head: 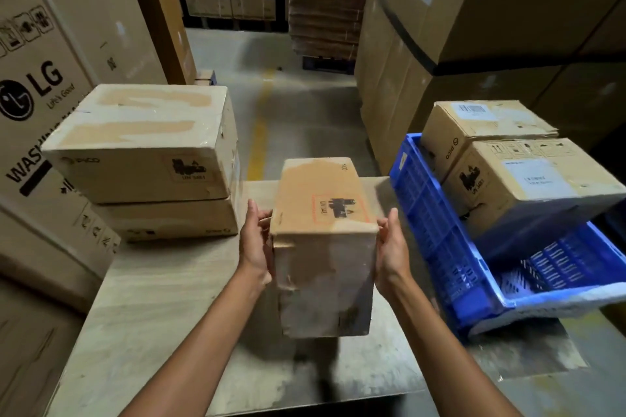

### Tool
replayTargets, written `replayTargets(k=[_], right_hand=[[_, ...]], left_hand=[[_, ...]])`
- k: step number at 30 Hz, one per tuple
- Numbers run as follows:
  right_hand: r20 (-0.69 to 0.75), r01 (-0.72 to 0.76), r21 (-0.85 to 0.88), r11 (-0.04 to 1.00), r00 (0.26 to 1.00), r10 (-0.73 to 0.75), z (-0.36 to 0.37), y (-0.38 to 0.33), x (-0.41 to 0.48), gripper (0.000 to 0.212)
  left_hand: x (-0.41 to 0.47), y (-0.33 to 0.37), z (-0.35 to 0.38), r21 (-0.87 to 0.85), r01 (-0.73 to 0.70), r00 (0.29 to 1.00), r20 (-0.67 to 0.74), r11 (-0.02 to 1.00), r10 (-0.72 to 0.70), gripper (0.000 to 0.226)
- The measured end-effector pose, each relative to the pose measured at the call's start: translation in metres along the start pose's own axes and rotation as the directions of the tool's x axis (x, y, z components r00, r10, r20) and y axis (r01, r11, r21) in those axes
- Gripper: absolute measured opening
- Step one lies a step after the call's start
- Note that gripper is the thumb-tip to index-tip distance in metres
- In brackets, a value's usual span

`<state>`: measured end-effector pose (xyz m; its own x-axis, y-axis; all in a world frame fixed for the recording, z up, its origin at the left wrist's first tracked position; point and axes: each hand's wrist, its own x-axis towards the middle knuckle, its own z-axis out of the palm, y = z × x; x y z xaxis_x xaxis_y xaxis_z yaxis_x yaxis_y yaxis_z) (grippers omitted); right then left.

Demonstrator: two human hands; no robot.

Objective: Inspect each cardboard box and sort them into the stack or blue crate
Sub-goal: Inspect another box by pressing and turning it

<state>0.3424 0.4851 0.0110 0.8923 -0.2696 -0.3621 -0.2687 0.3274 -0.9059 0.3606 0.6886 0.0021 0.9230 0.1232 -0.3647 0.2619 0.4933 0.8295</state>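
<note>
Box (325, 240), gripped both sides by left hand (255, 244) and right hand (391, 247), over surface (152, 298). Step: inspection. Next: judge stack (145, 159) or crate (437, 230).

At the left of the frame, "LG", "Life's Good" and part of "WASHING" are printed on the large carton (37, 95). "pico" and "UN 3481" are read on the top stacked box (135, 145); "pico" on the rear crate box (474, 125); "UN 3481" on the front crate box (535, 179) and the held box (325, 206).
</note>
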Motion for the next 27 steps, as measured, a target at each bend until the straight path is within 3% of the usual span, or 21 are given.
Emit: replayTargets(k=[2,5,10,14,18,21,24,27], right_hand=[[-0.001,-0.053,-0.016,0.998,0.999,0.053,-0.012,0.023,-0.004,0.061],[-0.027,-0.11,-0.058,0.992,0.994,0.108,-0.029,0.053,-0.01,0.059],[-0.015,-0.115,-0.202,0.973,0.993,0.115,-0.039,0.056,-0.007,0.061],[0.051,-0.095,-0.304,0.948,0.992,0.115,-0.028,0.03,0.008,0.06],[0.046,-0.192,-0.302,0.934,0.975,0.215,-0.012,0.009,0.029,0.061],[0.087,-0.294,-0.303,0.906,0.939,0.334,-0.006,0.002,0.038,0.071],[0.149,-0.311,-0.285,0.907,0.92,0.362,0.001,-0.004,0.029,0.073],[0.165,-0.257,-0.228,0.939,0.94,0.297,0.002,-0.008,0.025,0.069]], left_hand=[[0.0,-0.022,-0.015,0.025,0.025,0.998,-0.059,0.999,-0.024,0.063],[0.0,-0.068,-0.035,0.138,0.038,0.995,-0.094,0.99,-0.025,0.085],[-0.015,-0.065,-0.027,0.228,0.032,0.991,-0.132,0.973,-0.001,0.064],[0.007,-0.044,-0.018,0.244,0.121,0.99,-0.103,0.962,-0.098,0.07],[0.025,-0.014,0.0,0.229,0.31,0.949,-0.132,0.923,-0.286,0.066],[0.038,-0.011,0.003,0.242,0.399,0.914,-0.025,0.885,-0.405,0.066],[0.039,-0.01,0.006,0.261,0.352,0.918,0.088,0.899,-0.386,0.051],[0.032,-0.005,0.007,0.24,0.304,0.924,0.163,0.922,-0.347,0.048]])
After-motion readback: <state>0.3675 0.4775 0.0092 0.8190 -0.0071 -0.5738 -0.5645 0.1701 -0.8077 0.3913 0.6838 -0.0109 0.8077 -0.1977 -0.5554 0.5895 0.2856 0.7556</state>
